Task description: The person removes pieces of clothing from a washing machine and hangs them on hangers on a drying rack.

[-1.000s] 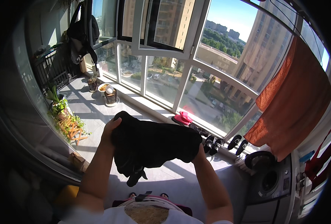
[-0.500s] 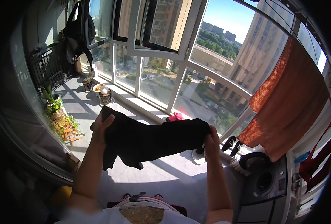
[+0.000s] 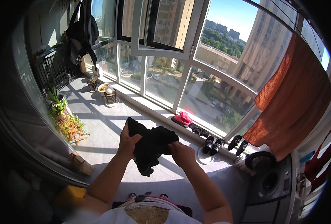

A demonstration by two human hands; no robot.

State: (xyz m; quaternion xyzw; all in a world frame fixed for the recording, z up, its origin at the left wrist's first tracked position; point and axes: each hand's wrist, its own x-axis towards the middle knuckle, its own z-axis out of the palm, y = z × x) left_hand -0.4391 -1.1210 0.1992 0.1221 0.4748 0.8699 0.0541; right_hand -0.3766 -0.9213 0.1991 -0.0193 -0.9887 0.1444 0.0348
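I hold a black garment (image 3: 150, 143) bunched up in front of me with both hands. My left hand (image 3: 128, 142) grips its left side, with a corner of the cloth sticking up above the fingers. My right hand (image 3: 182, 154) pinches the right side. The two hands are close together and a loose end of the cloth hangs down between them.
Potted plants on a wooden stand (image 3: 66, 119) line the left wall. Pots (image 3: 109, 95) stand by the windows, pink slippers (image 3: 182, 118) and dark sandals (image 3: 214, 143) lie on the sill side. A washing machine (image 3: 268, 183) and an orange cloth (image 3: 288, 100) are at the right.
The garment was stretched wide between my hands; my hands have come together and the cloth is now bunched. The view has tilted slightly.
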